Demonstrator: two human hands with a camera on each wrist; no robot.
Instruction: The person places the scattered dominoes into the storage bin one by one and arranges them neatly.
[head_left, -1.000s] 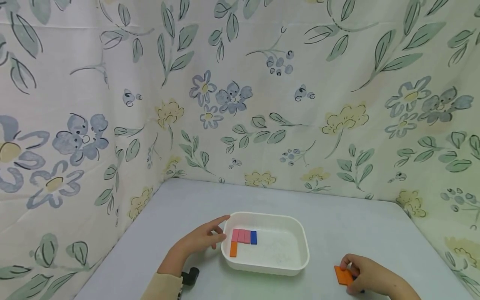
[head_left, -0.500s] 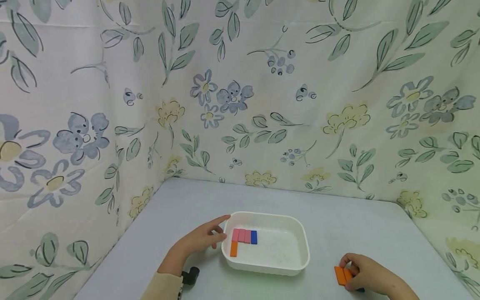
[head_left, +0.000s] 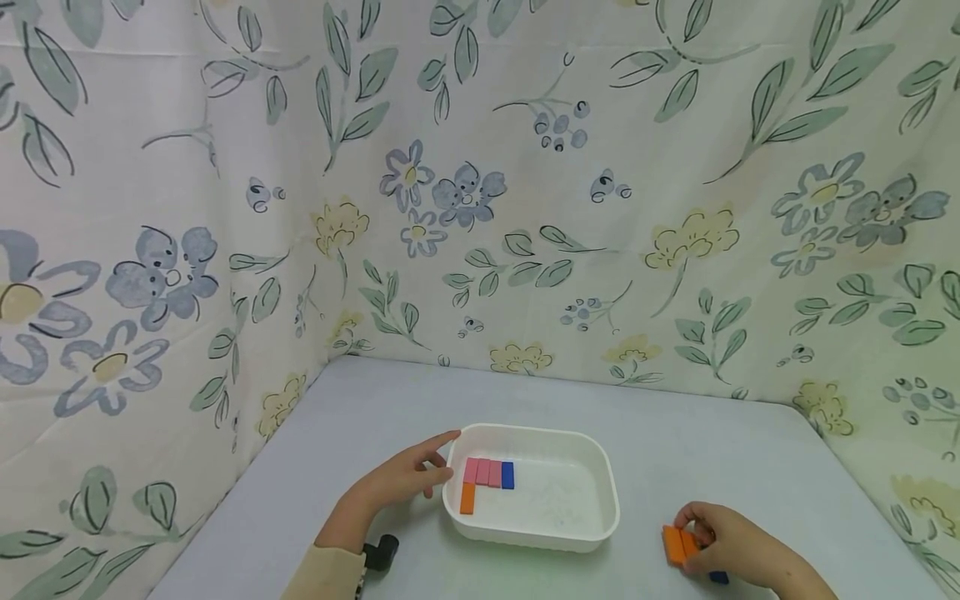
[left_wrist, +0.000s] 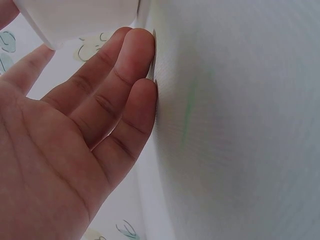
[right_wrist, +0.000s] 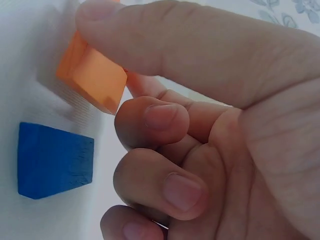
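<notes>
My left hand [head_left: 408, 477] is at the left side of a white plastic tray [head_left: 551, 542], index finger and thumb touching its rim. In the left wrist view its other fingers [left_wrist: 137, 55] are nearly straight, tips at the tabletop. Inside the tray lie several pink blocks [head_left: 482, 472] and a blue block [head_left: 507, 475] in a row, with one orange block [head_left: 467, 498] below. To the tray's right, my right hand [head_left: 731, 542] pinches an orange block [right_wrist: 95, 75] between thumb and forefinger. Two orange pieces [head_left: 672, 546] show side by side there. A loose blue block [right_wrist: 52, 160] lies beside the curled fingers.
The pale table [head_left: 420, 392] ends at a floral curtain [head_left: 480, 208] behind and on both sides. A black device [head_left: 382, 552] is at the left wrist, near a beige sleeve [head_left: 326, 575].
My right hand has shifted slightly left and away from me with the orange pieces, and more of the loose blue block shows. My left hand and the tray stay put.
</notes>
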